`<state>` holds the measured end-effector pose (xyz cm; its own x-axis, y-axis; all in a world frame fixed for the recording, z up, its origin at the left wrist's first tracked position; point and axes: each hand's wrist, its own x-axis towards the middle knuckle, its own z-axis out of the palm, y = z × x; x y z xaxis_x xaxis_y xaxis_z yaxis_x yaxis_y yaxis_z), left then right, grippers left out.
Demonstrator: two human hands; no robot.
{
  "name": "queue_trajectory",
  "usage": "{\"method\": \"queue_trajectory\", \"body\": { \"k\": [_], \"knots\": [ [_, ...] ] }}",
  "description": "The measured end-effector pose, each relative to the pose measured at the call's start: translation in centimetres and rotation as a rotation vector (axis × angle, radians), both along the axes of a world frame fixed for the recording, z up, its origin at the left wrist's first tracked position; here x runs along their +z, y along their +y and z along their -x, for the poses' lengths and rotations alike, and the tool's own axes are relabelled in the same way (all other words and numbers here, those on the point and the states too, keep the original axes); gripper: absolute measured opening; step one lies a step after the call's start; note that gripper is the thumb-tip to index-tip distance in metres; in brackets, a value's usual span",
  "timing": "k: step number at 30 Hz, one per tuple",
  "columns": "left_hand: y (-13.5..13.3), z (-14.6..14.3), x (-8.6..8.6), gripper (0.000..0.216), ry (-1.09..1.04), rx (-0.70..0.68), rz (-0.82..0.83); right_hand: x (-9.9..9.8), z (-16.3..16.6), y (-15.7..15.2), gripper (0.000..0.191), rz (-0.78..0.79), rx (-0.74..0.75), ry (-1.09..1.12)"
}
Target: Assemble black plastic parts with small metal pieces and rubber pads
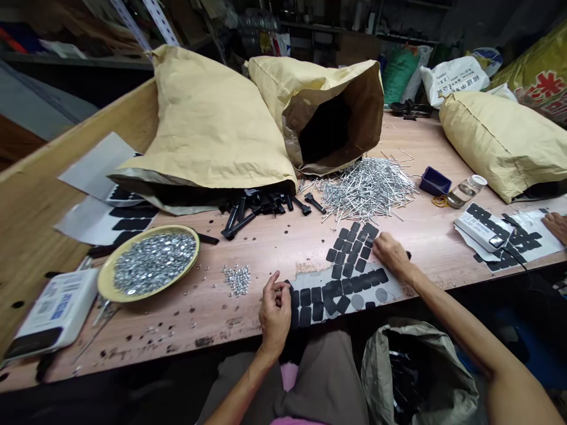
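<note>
My left hand rests on the near table edge, fingers curled in a pinch against the left end of a grey backing sheet covered with several black rubber pads. What it pinches is too small to make out. My right hand lies palm down on the pads at the sheet's right side, fingers bent onto them. Beyond the pads spreads a pile of thin metal pins. Black plastic parts spill from under a tan sack.
A yellow dish of small silver pieces sits at left, a little heap of them beside it. An open sack, a blue tray, a jar, white boxes and another person's hand are around. A grey bag hangs below.
</note>
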<state>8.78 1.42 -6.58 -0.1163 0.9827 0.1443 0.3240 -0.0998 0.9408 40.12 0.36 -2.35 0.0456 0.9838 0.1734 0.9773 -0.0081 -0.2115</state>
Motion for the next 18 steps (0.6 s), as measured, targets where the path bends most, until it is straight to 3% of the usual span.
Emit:
{"method": "queue_trajectory", "body": {
  "k": [4,9,13,16,18],
  "knots": [
    [0.0,0.1,0.3,0.039,0.000,-0.031,-0.004,1.5,2.1,-3.5,0.023,0.104,0.129,0.096],
    [-0.2,0.3,0.9,0.042,0.021,-0.019,-0.031,6.3,2.6,-10.7,0.023,0.298,0.058,0.231],
    [-0.3,0.4,1.0,0.043,0.032,-0.060,-0.013,7.8,2.4,-16.7,0.021,0.550,0.002,0.207],
    [-0.3,0.4,1.1,0.044,0.044,-0.062,-0.003,8.3,2.9,-18.7,0.028,0.461,-0.144,0.127],
    [-0.5,0.4,1.3,0.042,0.041,-0.042,0.007,8.9,3.9,-18.0,0.026,0.353,-0.150,0.101]
  ]
}}
